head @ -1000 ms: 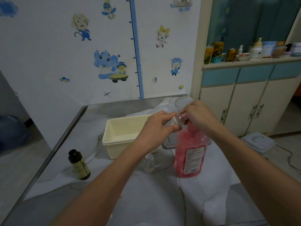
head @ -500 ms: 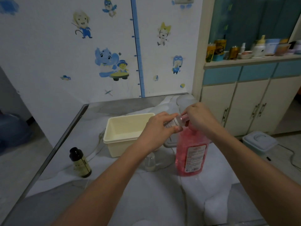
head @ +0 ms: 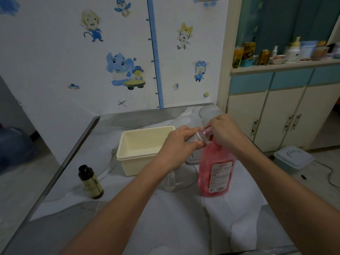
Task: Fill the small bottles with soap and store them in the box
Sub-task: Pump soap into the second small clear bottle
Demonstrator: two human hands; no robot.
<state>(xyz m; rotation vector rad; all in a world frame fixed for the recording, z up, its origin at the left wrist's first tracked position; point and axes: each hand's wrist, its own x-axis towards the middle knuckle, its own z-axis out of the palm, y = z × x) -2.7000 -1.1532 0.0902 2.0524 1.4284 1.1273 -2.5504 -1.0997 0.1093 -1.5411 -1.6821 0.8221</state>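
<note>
Left of the pink soap bottle (head: 217, 172), a spare clear bottle (head: 170, 181) is waiting. Over its pump, we are gripping the small bottle (head: 196, 138) in our left hand (head: 176, 144), almost level, mouth pointing right at the spout (head: 208, 133), presumably to catch soap; our right hand (head: 226, 133) is clasping the pump head. Behind-left, the box (head: 145, 144) is sitting open.
</note>
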